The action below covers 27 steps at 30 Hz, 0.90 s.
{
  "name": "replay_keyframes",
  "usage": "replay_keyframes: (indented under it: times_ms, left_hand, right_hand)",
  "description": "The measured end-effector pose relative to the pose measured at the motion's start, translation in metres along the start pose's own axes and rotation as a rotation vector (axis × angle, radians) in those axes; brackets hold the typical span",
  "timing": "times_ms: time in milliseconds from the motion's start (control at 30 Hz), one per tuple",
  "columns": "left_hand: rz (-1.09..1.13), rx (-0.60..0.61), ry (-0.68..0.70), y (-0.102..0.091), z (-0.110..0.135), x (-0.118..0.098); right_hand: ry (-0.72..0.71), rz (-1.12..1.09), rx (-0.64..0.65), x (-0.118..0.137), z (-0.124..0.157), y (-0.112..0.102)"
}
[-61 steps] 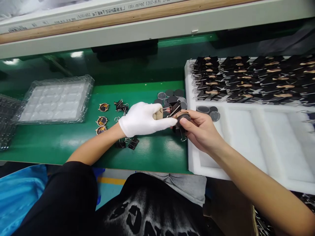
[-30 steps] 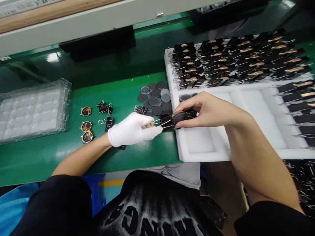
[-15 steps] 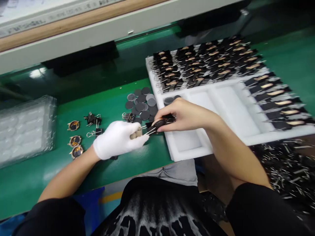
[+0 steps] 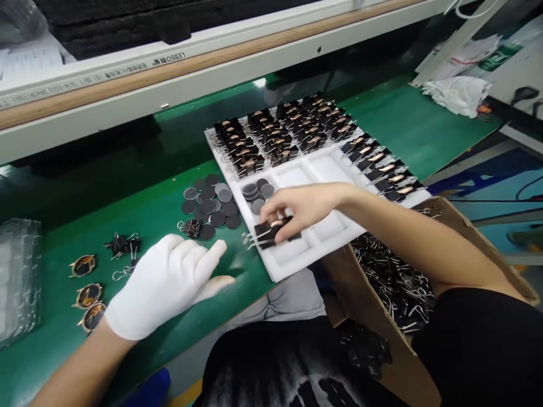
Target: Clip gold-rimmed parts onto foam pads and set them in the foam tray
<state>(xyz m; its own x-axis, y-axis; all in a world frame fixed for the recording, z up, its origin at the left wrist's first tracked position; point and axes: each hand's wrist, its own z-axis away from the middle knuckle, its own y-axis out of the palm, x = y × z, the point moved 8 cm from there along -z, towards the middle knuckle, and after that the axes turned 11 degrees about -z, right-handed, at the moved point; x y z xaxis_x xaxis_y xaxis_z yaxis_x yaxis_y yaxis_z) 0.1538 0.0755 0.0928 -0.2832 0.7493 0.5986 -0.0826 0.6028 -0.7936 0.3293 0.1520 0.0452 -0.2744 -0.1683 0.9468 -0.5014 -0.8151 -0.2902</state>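
My bare right hand (image 4: 292, 212) grips a watch case clamped with black binder clips (image 4: 266, 236), held over the near left corner of the white tray (image 4: 297, 261). Silver clip handles stick out to its left. My left hand (image 4: 167, 280), in a white glove, is over the green table with thumb and fingers apart and nothing between them. Beside the glove lie a loose binder clip (image 4: 189, 228) and a pile of dark round discs (image 4: 207, 206). More clamped watch cases (image 4: 271, 135) stand in rows on the tray's far part.
Watch cases (image 4: 89, 295) and a cluster of binder clips (image 4: 122, 244) lie at left, near stacked clear plastic trays (image 4: 19, 277). A cardboard box (image 4: 392, 353) full of binder clips stands below the table edge. A shelf beam (image 4: 169, 104) crosses above the table.
My left hand has let go of the clip handles and drawn away. My right hand now carries the clamped watch case over the tray. The view has turned rightward.
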Motion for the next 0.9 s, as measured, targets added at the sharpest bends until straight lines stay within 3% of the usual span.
replay_keyframes:
  times_ms: [167, 233, 300, 367, 567, 900]
  left_hand:
    - [0.018, 0.078, -0.017, 0.003, 0.0, 0.008]
    - [0.017, 0.071, -0.014, 0.004, 0.0, 0.008]
    - [0.02, 0.055, -0.006, 0.004, 0.0, 0.007]
    - [0.026, 0.043, -0.005, 0.004, 0.0, 0.007]
    - [0.039, 0.051, -0.014, 0.006, 0.002, 0.008]
    - [0.076, 0.073, -0.025, 0.007, 0.007, 0.008]
  right_hand:
    - [0.222, 0.545, -0.566, -0.019, 0.084, -0.128]
    - [0.335, 0.688, -0.666, -0.033, 0.11, -0.164]
    - [0.406, 0.738, -0.709, -0.047, 0.125, -0.184]
    - [0.425, 0.734, -0.71, -0.059, 0.128, -0.19]
    - [0.322, 0.627, -0.685, -0.07, 0.115, -0.178]
    - [0.378, 0.678, -0.635, -0.081, 0.11, -0.18]
